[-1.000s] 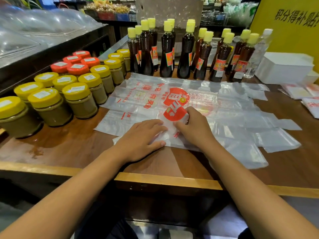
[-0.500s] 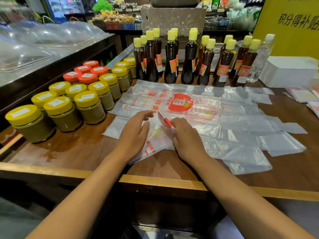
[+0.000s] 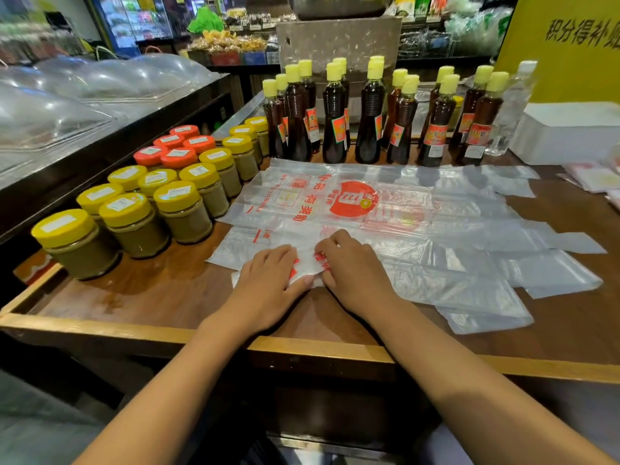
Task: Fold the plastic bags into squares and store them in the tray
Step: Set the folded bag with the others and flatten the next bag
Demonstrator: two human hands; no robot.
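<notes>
Both hands now flat together on the refolded bag.

Warm indoor light falls from above, bright and fairly even across the wooden counter. Soft glare streaks the clear domed covers at upper left and sheens the spread plastic bags. The wide lens bends straight edges near the corners. Far shelves look soft and smeared; under the counter lies deep shadow
</notes>
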